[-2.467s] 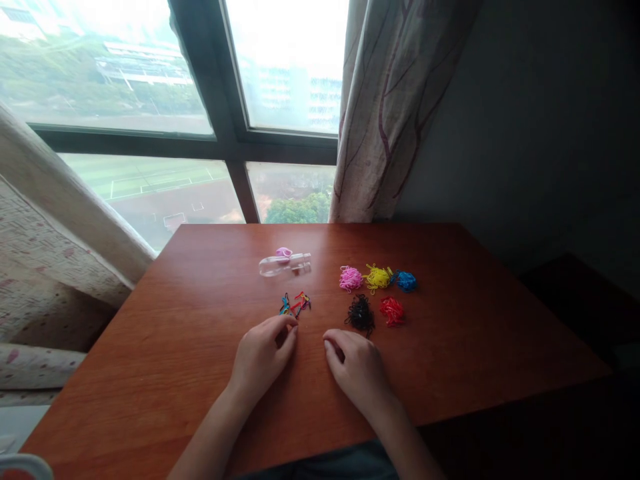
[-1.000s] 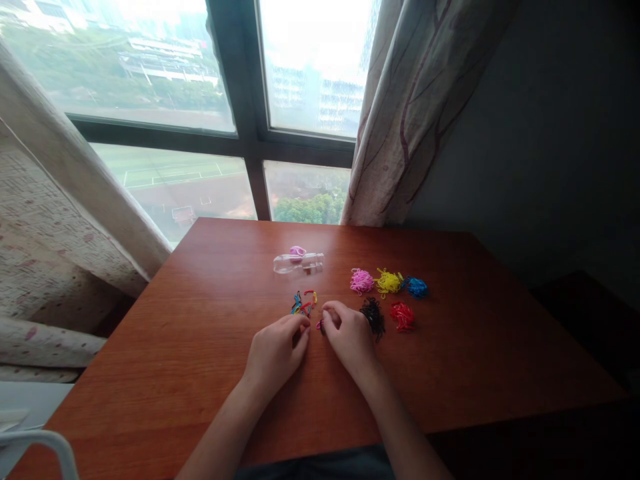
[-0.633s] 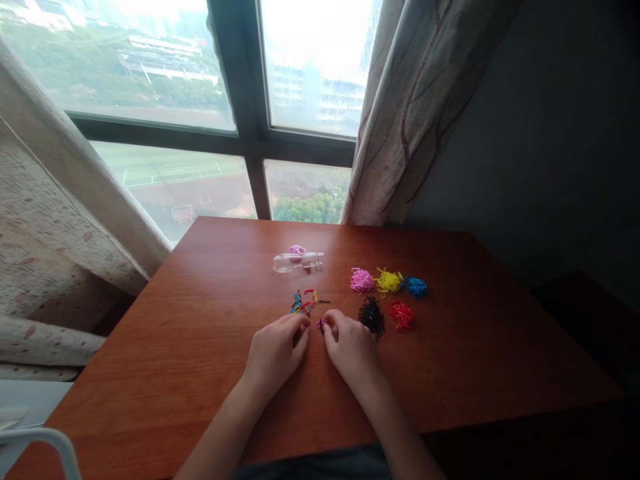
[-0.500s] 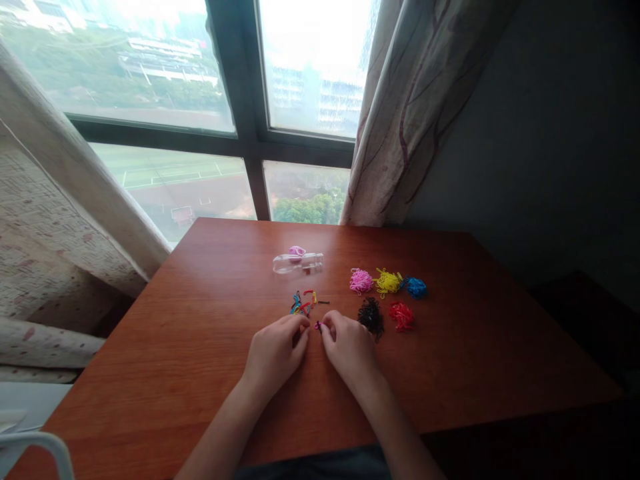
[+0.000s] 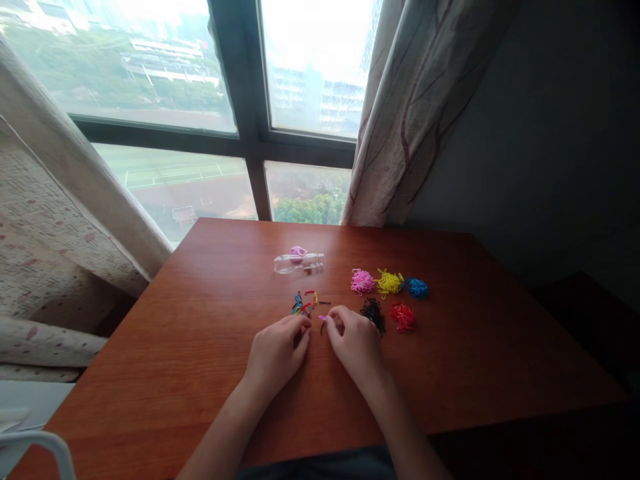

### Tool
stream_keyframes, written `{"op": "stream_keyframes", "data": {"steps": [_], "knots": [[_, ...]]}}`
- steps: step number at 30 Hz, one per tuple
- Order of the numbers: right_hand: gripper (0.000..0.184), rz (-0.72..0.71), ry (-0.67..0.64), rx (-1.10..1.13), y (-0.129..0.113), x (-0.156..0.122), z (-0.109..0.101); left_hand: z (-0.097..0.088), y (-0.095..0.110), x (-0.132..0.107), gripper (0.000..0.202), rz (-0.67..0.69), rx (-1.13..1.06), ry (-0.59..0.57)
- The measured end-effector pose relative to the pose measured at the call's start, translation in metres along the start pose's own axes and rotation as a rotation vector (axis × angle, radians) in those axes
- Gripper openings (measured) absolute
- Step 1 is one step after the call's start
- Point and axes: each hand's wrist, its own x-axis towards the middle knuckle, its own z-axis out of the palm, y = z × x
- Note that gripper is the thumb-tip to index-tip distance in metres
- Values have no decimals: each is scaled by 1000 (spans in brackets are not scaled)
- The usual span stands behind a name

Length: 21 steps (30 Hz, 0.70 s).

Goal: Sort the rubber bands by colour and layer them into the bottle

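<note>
My right hand is closed in a pinch on a small pink rubber band. A black rubber band shows just below it; whether the two are joined is too small to tell. Across a narrow gap, my left hand has its thumb and fingers closed together, and what they hold, if anything, is hidden. Just beyond my left fingertips lies a small mixed pile of coloured bands. A heap of black bands is partly behind my right hand.
Heaps of pink, yellow, blue and red bands lie to the right on the wooden table. A clear plastic bottle lies farther back, with a pink item at it. A window stands behind.
My right hand has shifted slightly up and right, away from my left hand. The pink band now points out from its fingertips, with the black one lower. The left hand has hardly moved.
</note>
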Motion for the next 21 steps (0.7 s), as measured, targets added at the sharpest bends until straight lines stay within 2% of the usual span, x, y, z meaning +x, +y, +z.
{"op": "stream_keyframes", "data": {"steps": [4,9,13,17,21], "knots": [[13,31,45,-18,15,18,-15,1,0,0,15,-4,-3,-7],[13,76,144,-111,48,57,-35,2,-1,-1,14,-7,-1,-17],[13,99,118,-169,65,77,-39,1,-1,-1,14,-2,2,-8],[14,80,109,-176,67,72,-42,0,0,-1,13,-2,10,-17],[17,52,146,-94,55,48,-44,1,0,-1,13,4,22,-21]]}}
